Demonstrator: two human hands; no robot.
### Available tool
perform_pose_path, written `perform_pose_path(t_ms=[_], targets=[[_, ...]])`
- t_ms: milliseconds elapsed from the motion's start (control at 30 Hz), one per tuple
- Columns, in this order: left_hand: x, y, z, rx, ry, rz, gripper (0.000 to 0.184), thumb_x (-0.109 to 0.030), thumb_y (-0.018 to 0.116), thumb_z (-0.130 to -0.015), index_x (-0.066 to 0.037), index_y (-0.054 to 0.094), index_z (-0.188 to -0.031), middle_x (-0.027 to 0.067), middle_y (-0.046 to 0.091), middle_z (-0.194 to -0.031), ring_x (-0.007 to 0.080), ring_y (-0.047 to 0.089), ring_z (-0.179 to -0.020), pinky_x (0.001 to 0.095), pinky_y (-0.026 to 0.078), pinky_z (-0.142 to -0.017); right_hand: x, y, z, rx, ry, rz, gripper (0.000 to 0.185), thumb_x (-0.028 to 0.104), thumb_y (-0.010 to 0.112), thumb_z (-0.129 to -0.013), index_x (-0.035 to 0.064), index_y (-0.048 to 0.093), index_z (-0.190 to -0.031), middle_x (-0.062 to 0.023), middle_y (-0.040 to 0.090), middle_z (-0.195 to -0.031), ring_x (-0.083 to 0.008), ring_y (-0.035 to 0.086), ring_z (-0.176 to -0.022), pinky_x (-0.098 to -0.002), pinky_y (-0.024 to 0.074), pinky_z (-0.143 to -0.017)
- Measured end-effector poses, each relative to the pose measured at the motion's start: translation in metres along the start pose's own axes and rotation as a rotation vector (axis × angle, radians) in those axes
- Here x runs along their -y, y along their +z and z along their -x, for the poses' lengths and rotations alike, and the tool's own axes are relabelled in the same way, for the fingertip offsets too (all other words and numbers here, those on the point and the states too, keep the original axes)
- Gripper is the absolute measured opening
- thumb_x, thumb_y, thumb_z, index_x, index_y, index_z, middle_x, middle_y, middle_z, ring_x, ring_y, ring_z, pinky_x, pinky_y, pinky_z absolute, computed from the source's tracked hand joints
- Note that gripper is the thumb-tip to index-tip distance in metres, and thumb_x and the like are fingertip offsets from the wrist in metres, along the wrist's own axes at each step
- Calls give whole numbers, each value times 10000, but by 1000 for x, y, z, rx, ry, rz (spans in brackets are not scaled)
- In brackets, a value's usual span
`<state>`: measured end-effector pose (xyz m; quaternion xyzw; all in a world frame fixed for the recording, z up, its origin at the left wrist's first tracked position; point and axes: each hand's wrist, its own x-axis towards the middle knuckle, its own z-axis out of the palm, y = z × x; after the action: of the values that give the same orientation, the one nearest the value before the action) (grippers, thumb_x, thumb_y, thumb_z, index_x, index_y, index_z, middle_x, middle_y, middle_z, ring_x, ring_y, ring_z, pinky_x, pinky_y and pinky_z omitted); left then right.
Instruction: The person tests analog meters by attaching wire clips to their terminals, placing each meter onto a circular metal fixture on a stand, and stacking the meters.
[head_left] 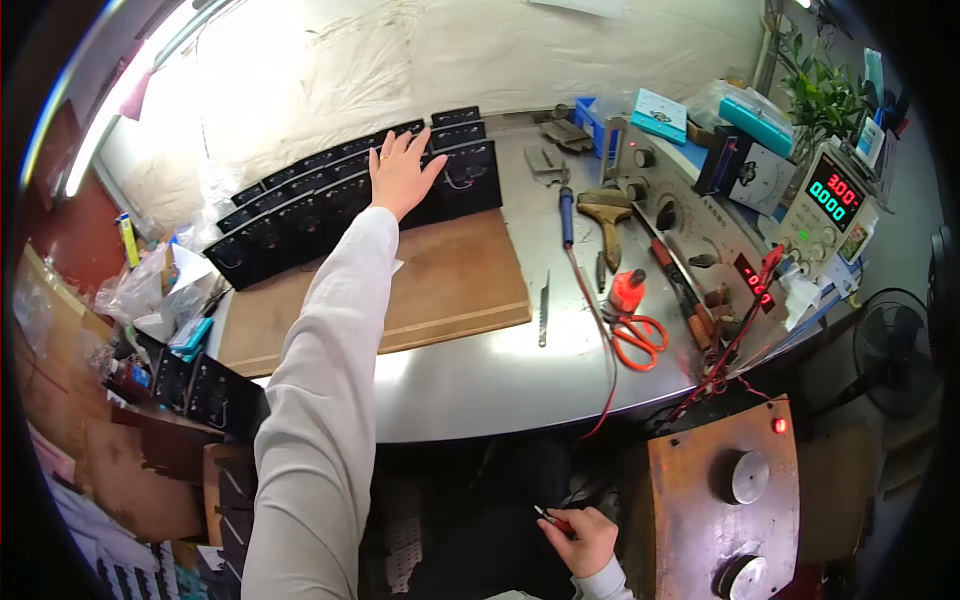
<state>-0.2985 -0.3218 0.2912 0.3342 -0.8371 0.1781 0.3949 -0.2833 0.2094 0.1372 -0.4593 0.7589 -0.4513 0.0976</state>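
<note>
My left hand (400,172) reaches far across the bench with its fingers spread, over rows of black panels (290,222). Its fingertips lie at or just above the panels' upper edges; I cannot tell whether they touch. The panels stand upright in several rows on a brown wooden board (450,275), and some have thin wires on their faces. Low in the view, near my lap, my right hand (585,540) is closed around a small red-handled tool (556,521) with a pale metal tip. Most of that tool is hidden by the fingers.
On the metal bench lie a blue-handled soldering iron (567,215), a brush (606,215), orange scissors (640,343) and a red bottle (627,290). A lit power supply (830,200) stands right. Below it is a wooden box with knobs (725,500). More black panels (220,390) sit left.
</note>
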Motion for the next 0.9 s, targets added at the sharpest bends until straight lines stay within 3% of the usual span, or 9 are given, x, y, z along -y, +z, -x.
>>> perform_pose_path(t_ms=[100, 133, 300, 467, 567, 733, 767, 867, 900], targets=[[-2, 14, 2, 187, -129, 54, 398, -385, 674, -929, -179, 697, -1268, 91, 695, -1212, 297, 627, -1158, 513, 410, -996, -6, -4, 7, -2, 77, -13, 225, 113, 895, -717, 61, 780, -903, -64, 660, -668, -186, 625, -587, -301, 501, -550], [-5, 11, 12, -29, -56, 113, 233, -297, 698, -899, -147, 757, -1067, 39, 729, -1005, 259, 663, -1010, 451, 433, -889, -8, -6, 8, 3, 88, -14, 225, 113, 895, -717, 61, 780, -903, -64, 660, -668, -186, 625, -587, -301, 501, -550], [-31, -70, 85, 14, 295, 180, 180, -186, 755, -833, -106, 729, -992, 65, 690, -957, 260, 643, -939, 418, 410, -888, -26, -3, 8, -20, 35, 31, 213, 136, 884, -730, 51, 770, -889, -69, 660, -671, -212, 625, -587, -320, 502, -550], [-79, -135, 157, 91, 277, 179, 231, -207, 806, -776, -132, 720, -976, 13, 643, -995, 222, 617, -953, 476, 348, -981, -13, -2, -4, -24, -79, 31, 210, 136, 881, -726, 74, 765, -890, -41, 680, -686, -216, 613, -595, -325, 508, -566], [-87, -149, 173, 240, 243, 360, 466, -326, 865, -711, -150, 723, -1119, 18, 627, -1091, 217, 569, -1113, 532, 253, -1086, 10, -7, -11, -9, -138, 25, 209, 138, 879, -729, 68, 763, -888, -47, 680, -691, -211, 607, -592, -323, 504, -565], [-47, -142, 158, -113, -125, 269, 1038, -513, 900, -630, -186, 464, -1513, 114, 550, -1345, 303, 474, -1318, 531, 273, -1084, 20, -3, 4, -112, -91, -14, 247, 104, 918, -689, 38, 741, -848, -56, 669, -677, -205, 612, -600, -312, 497, -557], [-28, -143, 160, 82, -203, 266, 1240, -403, 925, -653, -182, 196, -1632, 164, 524, -1399, 344, 464, -1353, 520, 315, -1114, 19, -2, 6, -98, -90, -6, 247, 104, 918, -689, 38, 741, -848, -56, 669, -677, -205, 612, -600, -312, 497, -557], [4, -136, 186, 491, -334, 1081, 1343, -152, 910, -692, -138, -33, -1647, 219, 458, -1470, 327, 450, -1390, 407, 329, -1183, 21, -1, 8, -103, -64, 38, 272, 127, 927, -678, 46, 723, -838, -65, 653, -693, -216, 623, -614, -324, 503, -568], [-3, -127, 206, 400, -270, 1051, 1282, -152, 913, -685, -111, 61, -1642, 223, 476, -1463, 316, 495, -1347, 408, 392, -1139, 22, 0, 6, -102, -78, 23, 266, 118, 916, -693, 54, 725, -866, -74, 648, -721, -221, 624, -625, -325, 506, -575]])
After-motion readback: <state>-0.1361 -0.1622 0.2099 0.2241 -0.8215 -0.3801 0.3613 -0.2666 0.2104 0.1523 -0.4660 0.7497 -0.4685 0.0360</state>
